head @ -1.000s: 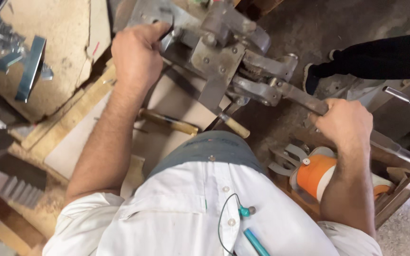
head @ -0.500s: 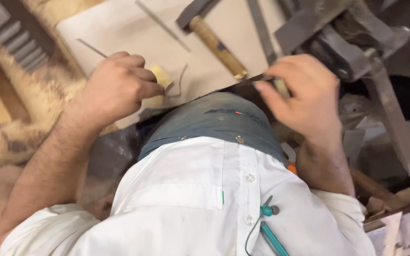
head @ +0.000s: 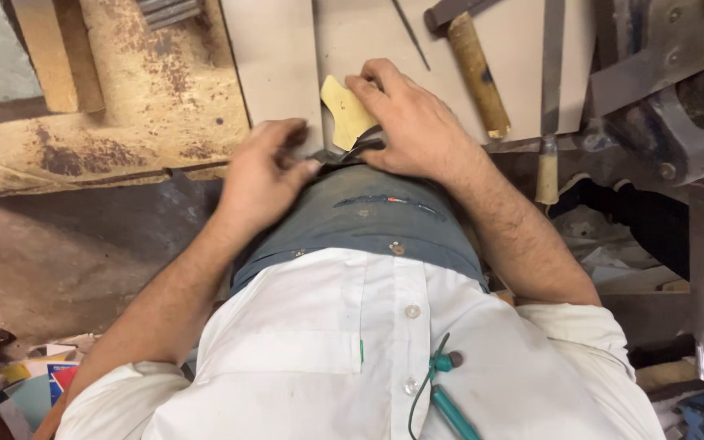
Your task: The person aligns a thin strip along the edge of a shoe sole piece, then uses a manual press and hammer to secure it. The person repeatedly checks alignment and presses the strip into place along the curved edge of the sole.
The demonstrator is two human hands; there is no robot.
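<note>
Both forearms reach forward over the lap. Right hand [head: 417,122] curls, gripping a dark tool against a yellowish piece [head: 345,110]; left hand [head: 266,175], at its 8 o'clock, pinches the tool's end.

The right hand [head: 417,130] covers most of a dark tool [head: 366,147], so its kind cannot be told, and it hides the lower edge of the yellow piece [head: 345,110]. At twelve o'clock the hammer [head: 473,61] loses its head to the picture's edge. The left hand [head: 264,175] is motion-blurred, its grip unclear.
</note>
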